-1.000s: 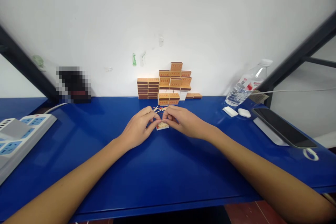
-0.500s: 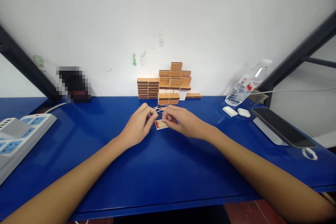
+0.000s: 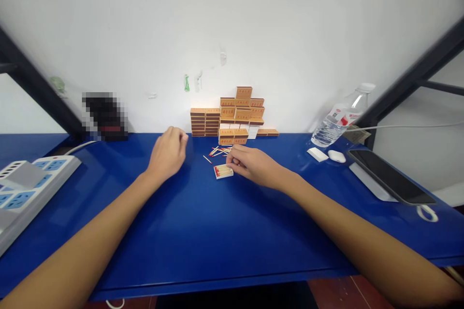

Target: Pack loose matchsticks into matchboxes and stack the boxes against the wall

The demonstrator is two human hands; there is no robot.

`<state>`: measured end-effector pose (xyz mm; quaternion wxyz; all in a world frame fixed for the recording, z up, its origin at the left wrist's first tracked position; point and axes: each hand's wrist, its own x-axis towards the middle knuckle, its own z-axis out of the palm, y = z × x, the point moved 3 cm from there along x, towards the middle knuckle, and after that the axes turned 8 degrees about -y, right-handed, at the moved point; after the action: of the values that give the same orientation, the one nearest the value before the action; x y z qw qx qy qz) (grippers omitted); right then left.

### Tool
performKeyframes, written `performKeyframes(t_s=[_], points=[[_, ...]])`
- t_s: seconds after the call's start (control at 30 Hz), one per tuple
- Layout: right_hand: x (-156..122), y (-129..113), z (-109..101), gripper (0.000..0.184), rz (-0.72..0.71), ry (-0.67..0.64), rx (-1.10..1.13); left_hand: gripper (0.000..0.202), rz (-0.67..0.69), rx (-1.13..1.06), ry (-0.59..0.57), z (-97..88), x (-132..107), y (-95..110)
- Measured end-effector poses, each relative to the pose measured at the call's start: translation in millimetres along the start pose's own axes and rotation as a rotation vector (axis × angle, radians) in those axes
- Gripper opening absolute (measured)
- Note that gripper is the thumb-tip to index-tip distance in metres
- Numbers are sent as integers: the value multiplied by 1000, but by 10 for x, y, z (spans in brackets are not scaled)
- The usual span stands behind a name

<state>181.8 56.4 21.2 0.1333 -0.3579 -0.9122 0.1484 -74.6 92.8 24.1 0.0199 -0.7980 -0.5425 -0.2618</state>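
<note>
A small white matchbox tray (image 3: 224,176) lies on the desk, filled with red-headed matches (image 3: 223,170). Thumb and fingers of my right hand (image 3: 250,165) are pinched at the tray's right end, which they partly cover. Well to the left, my left hand (image 3: 167,152) hovers with its fingers curled in; whatever they may hold is hidden. Behind the tray is a loose heap of matches (image 3: 216,151), partly covered by my right hand. One single match (image 3: 207,159) lies apart, left of the heap.
Orange matchboxes (image 3: 242,114) are stacked against the wall, with a lower stack of matchboxes (image 3: 205,122) beside them. To the right stand a water bottle (image 3: 339,118), a white earphone case (image 3: 337,156) and a propped phone (image 3: 391,176). A power strip (image 3: 43,183) lies left.
My left hand has drawn away to the left from the tray and heap, uncovering the single match. My right hand stays at the tray, shifted slightly right, showing more matches.
</note>
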Motion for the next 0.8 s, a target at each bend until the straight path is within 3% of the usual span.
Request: performKeyframes(t_s=[0.1, 0.2, 0.43, 0.53, 0.63, 0.8], points=[[4, 7, 23, 10, -8, -8, 29, 16, -129, 100, 54, -88, 71, -255], [9, 28, 43, 8, 10, -40, 23, 17, -195, 180, 19, -117, 88, -427], [24, 111, -16, 10, 42, -62, -9, 21, -156, 322, -15, -84, 29, -472], [21, 152, -118, 14, 32, -17, -17, 25, -174, 226, -29, -45, 9, -325], [-21, 348, -298, 19, 97, 99, -105, 30, 2, 1, -92, 32, -59, 26], [-252, 1116, -567, 22, 461, 307, -342, 50, 219, -132, -220, 155, -277, 579]])
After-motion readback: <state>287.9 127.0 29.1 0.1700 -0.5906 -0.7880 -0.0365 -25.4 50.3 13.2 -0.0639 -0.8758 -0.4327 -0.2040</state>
